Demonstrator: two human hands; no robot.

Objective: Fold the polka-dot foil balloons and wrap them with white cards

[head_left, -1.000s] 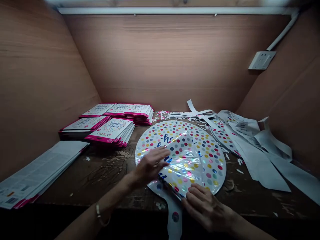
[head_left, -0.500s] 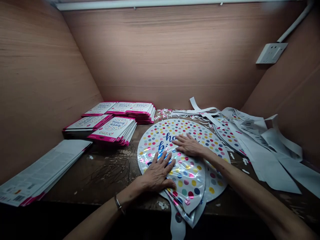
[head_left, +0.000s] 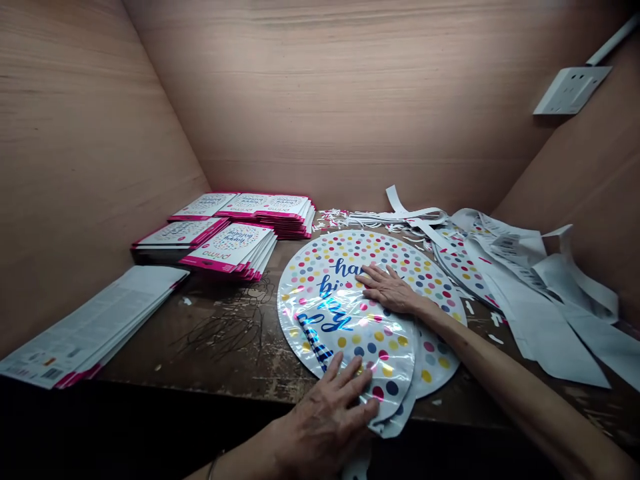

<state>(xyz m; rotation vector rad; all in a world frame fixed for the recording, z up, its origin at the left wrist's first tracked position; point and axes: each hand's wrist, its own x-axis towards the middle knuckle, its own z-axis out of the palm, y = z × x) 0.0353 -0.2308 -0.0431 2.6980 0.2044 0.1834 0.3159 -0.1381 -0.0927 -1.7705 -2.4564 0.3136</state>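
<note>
A round white foil balloon with coloured dots and blue lettering (head_left: 310, 267) lies flat at the table's front edge. On top of it is a folded, shiny dotted foil piece (head_left: 350, 333), whose lower end hangs past the edge. My right hand (head_left: 387, 288) rests palm down on the upper part of the foil, fingers spread. Over the foil's lower left part lies my left hand (head_left: 330, 413), its fingers spread as well. Neither hand is closed around anything.
Pink-edged printed packets (head_left: 230, 248) are stacked at the back left, with a pile of long printed cards (head_left: 95, 327) in front. White paper strips (head_left: 530, 313) and more dotted foil (head_left: 463, 263) lie at the right. A socket (head_left: 573, 90) is on the wall.
My left hand has moved down toward the table's front edge, and more blue lettering on the folded foil shows. My right hand stays on the foil. The camera view has shifted slightly.
</note>
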